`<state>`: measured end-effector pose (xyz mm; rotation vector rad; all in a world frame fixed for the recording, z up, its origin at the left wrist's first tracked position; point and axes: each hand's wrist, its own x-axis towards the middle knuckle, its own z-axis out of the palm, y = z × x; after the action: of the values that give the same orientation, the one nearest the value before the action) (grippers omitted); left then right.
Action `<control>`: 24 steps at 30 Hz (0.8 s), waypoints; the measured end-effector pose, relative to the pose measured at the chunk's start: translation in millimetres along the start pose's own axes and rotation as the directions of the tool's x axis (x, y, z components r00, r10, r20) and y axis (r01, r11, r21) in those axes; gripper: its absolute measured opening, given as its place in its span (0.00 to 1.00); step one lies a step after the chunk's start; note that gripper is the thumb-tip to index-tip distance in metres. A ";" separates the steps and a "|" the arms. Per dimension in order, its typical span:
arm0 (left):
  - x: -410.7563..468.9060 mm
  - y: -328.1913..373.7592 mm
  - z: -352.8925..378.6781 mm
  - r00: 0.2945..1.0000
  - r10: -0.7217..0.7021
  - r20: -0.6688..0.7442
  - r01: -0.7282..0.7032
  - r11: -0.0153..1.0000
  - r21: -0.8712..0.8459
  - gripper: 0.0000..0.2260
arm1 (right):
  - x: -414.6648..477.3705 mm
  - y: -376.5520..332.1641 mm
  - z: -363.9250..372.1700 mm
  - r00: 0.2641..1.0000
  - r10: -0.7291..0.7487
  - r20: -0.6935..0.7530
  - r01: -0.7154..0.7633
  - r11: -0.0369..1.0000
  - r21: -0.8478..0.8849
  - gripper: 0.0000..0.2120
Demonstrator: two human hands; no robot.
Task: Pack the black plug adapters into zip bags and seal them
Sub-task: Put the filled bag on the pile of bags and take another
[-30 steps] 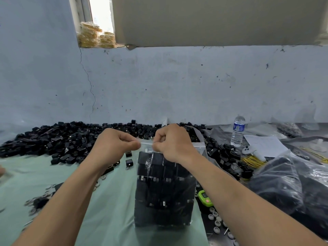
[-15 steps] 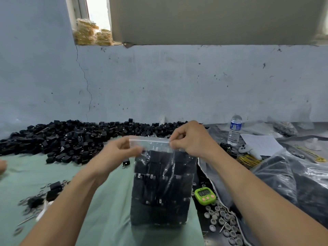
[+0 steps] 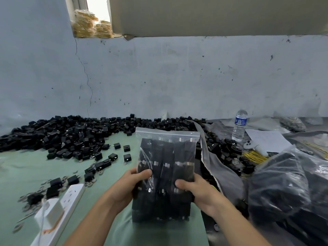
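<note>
Two hands clasp a full bag (image 3: 166, 176) of adapters (image 3: 158, 153), upright at near centre: left hand (image 3: 132, 185) curled round its left edge, right hand (image 3: 197, 190) round its right. Zip (image 3: 167, 133) looks closed, so sealing seems done; next, lay it aside and start another.

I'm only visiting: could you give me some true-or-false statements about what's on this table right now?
1. The left hand and right hand both hold the clear bag by its sides. True.
2. The bag is empty. False: it is full of black adapters.
3. A water bottle stands right of the bag. True.
4. The loose pile of adapters lies nearer the person than the hands. False: it lies beyond them, against the wall.
5. A white power strip lies at lower left. True.
</note>
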<state>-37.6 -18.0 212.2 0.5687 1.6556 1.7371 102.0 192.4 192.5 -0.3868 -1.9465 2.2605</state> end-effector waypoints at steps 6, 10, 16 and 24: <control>21.0 -12.9 1.7 0.985 -0.139 -0.104 0.143 0.989 0.028 0.18 | 31.0 -0.5 15.0 0.971 0.194 -0.139 -0.176 0.976 0.131 0.14; 33.0 -28.5 4.9 0.939 -0.268 -0.214 0.272 0.962 -0.009 0.18 | 43.2 11.0 16.1 0.930 0.322 -0.177 -0.297 0.943 0.152 0.12; 40.6 -36.9 1.8 0.925 -0.336 -0.176 0.319 0.941 -0.115 0.25 | 51.0 22.9 12.0 0.934 0.316 -0.165 -0.269 0.928 0.256 0.07; 9.1 -6.8 10.8 0.995 -0.087 0.050 0.094 0.982 -0.166 0.41 | 5.9 -27.4 15.4 0.960 0.183 -0.211 -0.132 0.964 0.231 0.09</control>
<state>-35.0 -4.1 205.5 0.4412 1.4656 1.7658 90.3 183.6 221.0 -0.7648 -1.5903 2.3668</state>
